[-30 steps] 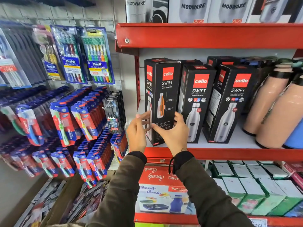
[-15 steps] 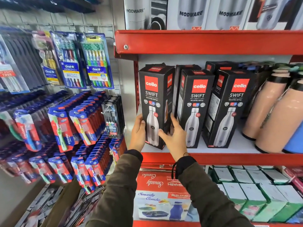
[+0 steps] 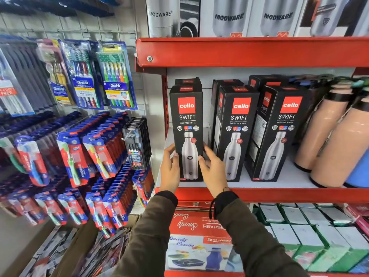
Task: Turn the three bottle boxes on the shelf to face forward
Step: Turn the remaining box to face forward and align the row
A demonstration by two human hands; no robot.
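Turned forward now, leftmost box (image 3: 186, 124) (one of three) sits in both hands' (image 3: 169, 168) grip.

three bottle boxes (image 3: 238, 132), two flasks (image 3: 339, 144), two hands (image 3: 212, 172)

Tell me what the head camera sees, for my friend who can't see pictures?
Two hands, left hand and right hand, hold the left box of three black bottle boxes standing on a red shelf. The middle box and right box stand beside it, fronts forward. Toothbrush packs hang left.
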